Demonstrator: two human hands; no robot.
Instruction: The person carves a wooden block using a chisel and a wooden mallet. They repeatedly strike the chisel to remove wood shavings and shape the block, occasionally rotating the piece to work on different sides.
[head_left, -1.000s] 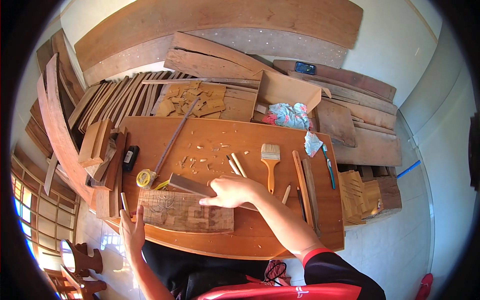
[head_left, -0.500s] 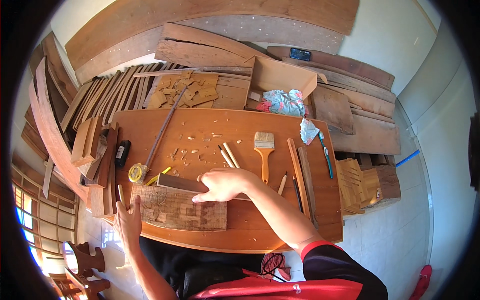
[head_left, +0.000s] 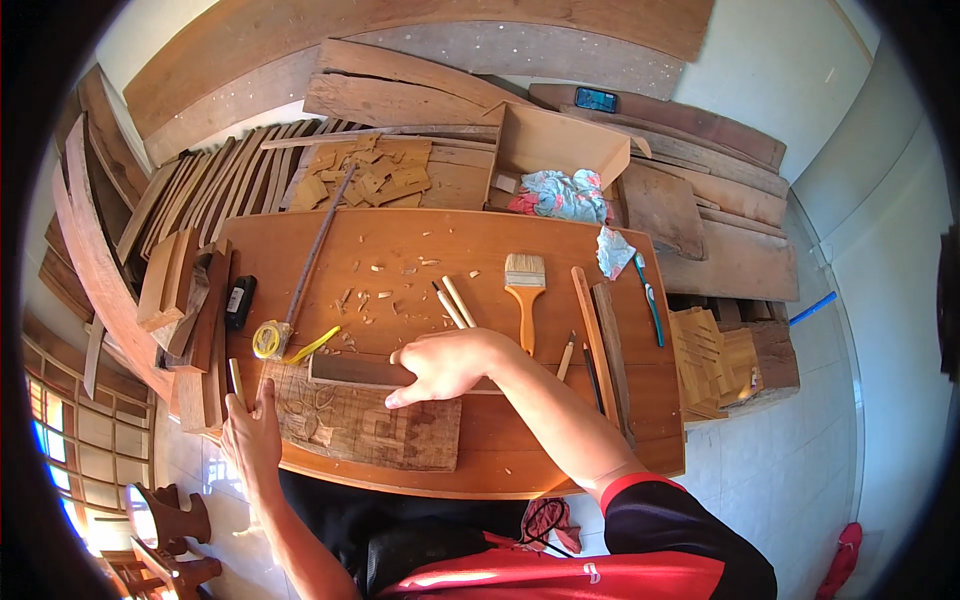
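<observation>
In front of me, near the table's front edge, lies a brown wooden board with carved lines and shapes on its face. My right hand is closed over a straight wooden strip along the board's far edge; its thumb reaches toward the board's face. My left hand, beside the board's left end, is wrapped round a thin, pale wooden stick-like handle that points upward. Whether it carries a blade cannot be seen. Two pale-handled tools lie just beyond my right hand.
A tape measure and a yellow tool lie beyond the board. Rightward are a paintbrush, wooden strips and a toothbrush. Stacked wood blocks stand at the left. A cardboard box holds cloth behind the table.
The carved board and strip have shifted slightly toward me relative to the table. Both hands keep their holds. The whole view has also moved a little.
</observation>
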